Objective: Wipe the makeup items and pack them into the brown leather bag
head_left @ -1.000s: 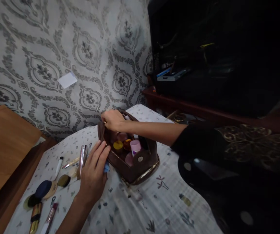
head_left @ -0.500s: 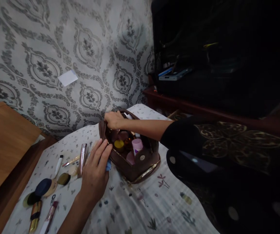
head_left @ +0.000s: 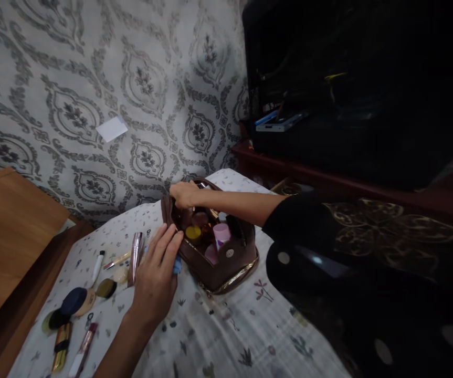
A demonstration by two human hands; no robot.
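From my remote post, I find the brown bag (head_left: 210,274) unzipped on the patterned cloth (head_left: 222,341). The right hand (head_left: 182,195) is at its far-left corner, fingertips out of sight; I cannot tell its grip. The left hand (head_left: 156,261) touches the left rim, thumb hidden; whether it pinches, I cannot tell. It partly covers a blue item (head_left: 177,265). Beside the pink container (head_left: 221,233), the bag's deeper contents are too dark to identify.

Left hand (head_left: 156,281), fingers (head_left: 174,248) extended; right hand (head_left: 185,195) apparently curled.
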